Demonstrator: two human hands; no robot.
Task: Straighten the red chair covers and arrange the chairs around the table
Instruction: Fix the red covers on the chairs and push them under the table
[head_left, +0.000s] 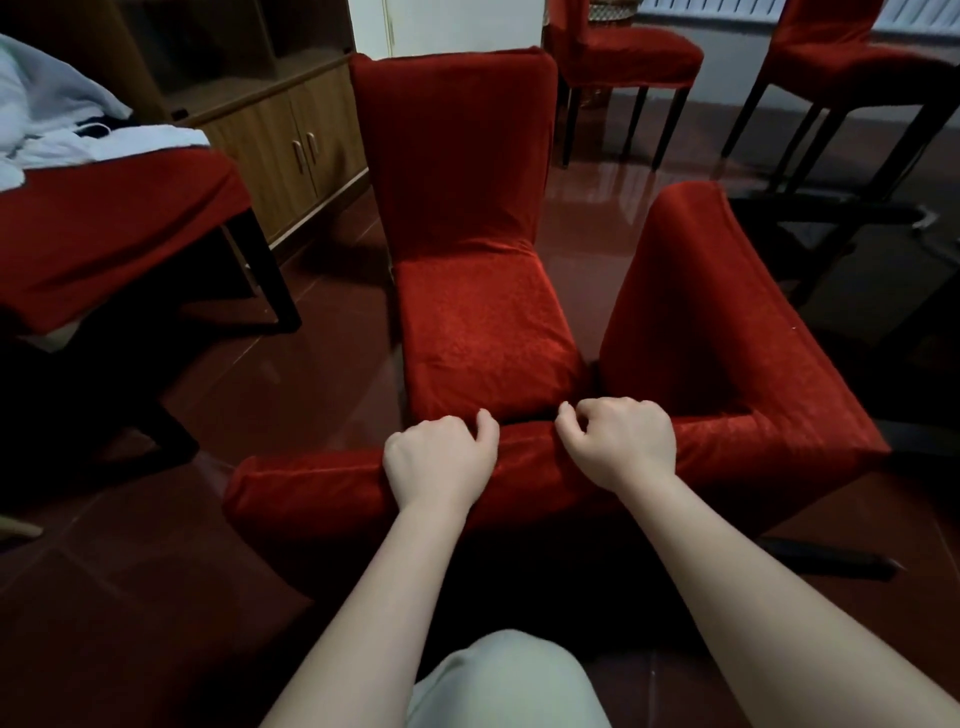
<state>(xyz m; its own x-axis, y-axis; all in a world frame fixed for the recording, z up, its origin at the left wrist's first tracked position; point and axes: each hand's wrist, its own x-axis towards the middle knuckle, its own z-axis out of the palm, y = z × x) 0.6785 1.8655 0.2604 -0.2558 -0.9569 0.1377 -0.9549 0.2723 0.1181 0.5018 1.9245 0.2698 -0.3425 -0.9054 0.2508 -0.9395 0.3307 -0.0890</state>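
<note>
Head view: the only camera, looking down over both forearms at a cluster of red-covered chairs on a dark glossy floor (311, 374).
Near chair (311, 488): closest to the person. Its red cover (727, 312) shows as an L of two padded panels. A dark leg (831, 561) juts sideways at lower right, so the chair may be tipped over (I cannot tell for sure).
Left hand (441, 462): fingers curled over the far edge of the near panel, gripping the cover cloth.
Right hand (618, 441): just beside the left, curled the same way and pinching the cloth at that edge.
Middle chair (457, 208): upright and facing the person, its seat front just beside the gripped panel. Its cover looks smooth.
Far chairs: one (623, 57) and another (852, 52) stand well apart at the back.
Left side: a red-draped surface (104, 223) carries white laundry (52, 104) (table or seat, I cannot tell), with a wooden cabinet (291, 135) behind it.
Step in hand: by my reading, straightening the near chair's cover; arranging is not yet done.
Next move: likely calls for an even two-handed pull along the panel to seat the cloth, without dragging the frame into the middle chair.
</note>
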